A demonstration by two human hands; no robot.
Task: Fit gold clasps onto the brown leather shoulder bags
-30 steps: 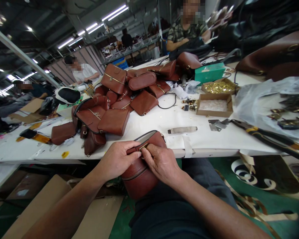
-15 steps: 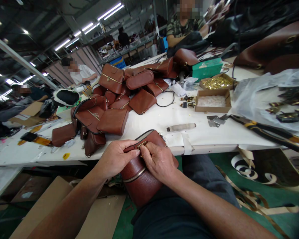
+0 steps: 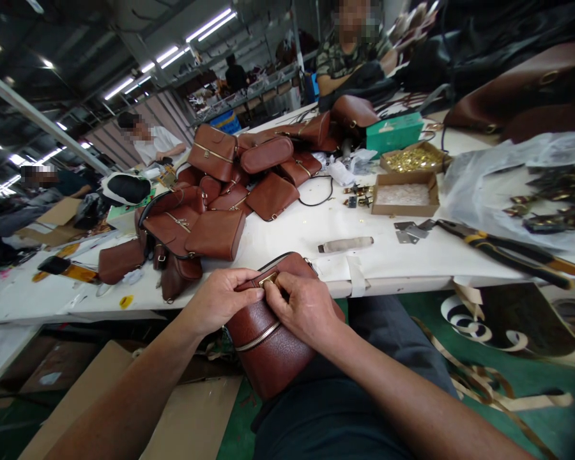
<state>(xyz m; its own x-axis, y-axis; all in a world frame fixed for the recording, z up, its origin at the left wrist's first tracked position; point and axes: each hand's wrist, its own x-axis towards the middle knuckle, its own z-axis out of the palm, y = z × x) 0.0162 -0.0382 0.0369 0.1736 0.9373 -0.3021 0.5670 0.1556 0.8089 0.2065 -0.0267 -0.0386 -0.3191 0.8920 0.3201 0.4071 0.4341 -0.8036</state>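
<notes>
A brown leather handbag [image 3: 278,348] with a curved zipper [image 3: 259,337] leans on my lap against the table edge. With thumb and fingers, my left hand [image 3: 219,299] pinches the bag's upper edge, left of a small brass clasp plate [image 3: 268,280]. From the other side my right hand [image 3: 303,306] presses curled fingers on this clasp, thumb and forefinger together. Its fingertips partly hide the metal.
Several brown bags [image 3: 215,233] are piled on the white table [image 3: 287,246]. To the right lie a wrapped rod-like tool [image 3: 345,244], metal plates [image 3: 412,231], pliers [image 3: 503,252] and a carton of small clear pieces [image 3: 406,195]. A co-worker [image 3: 347,57] sits across.
The view has shifted slightly. Both hands keep their places on the bag, and the right fingers have moved a little on the clasp, showing slightly more of its plate.
</notes>
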